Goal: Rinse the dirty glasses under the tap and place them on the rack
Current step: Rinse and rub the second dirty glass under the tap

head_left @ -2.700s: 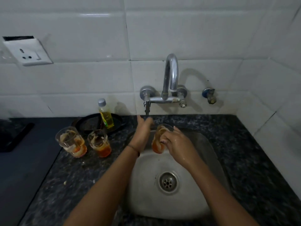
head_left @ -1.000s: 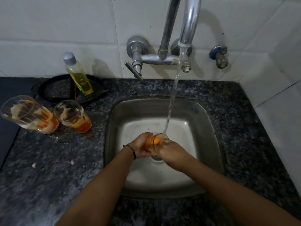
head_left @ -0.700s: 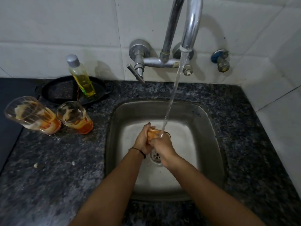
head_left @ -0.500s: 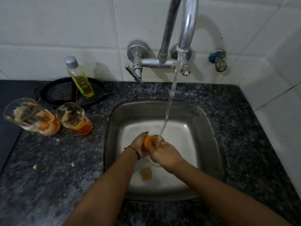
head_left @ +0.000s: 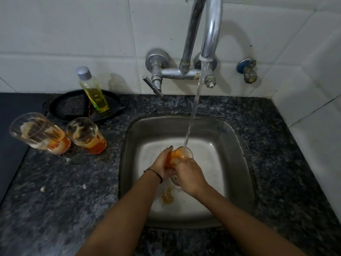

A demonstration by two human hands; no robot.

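**Orange dregs rinsing out**

Both hands, left (head_left: 162,166) and right (head_left: 190,175), close their fingers around one glass (head_left: 180,156) under the tap (head_left: 210,34), over the sink (head_left: 238,145). Two glasses (head_left: 60,134) wait on the desk (head_left: 73,182). Next comes tipping it out; no rack shows.

Count: 3 glasses total, 1 glass in the sink (head_left: 181,155) under the stream, 2 dirty ones on the counter (the larger glass (head_left: 39,133) and the smaller glass (head_left: 85,134), both with orange residue). 1 yellow bottle (head_left: 93,90), 1 black pan (head_left: 73,106), 1 tap (head_left: 210,34), 1 sink (head_left: 230,145), 2 hands: left hand (head_left: 163,166), right hand (head_left: 190,174).
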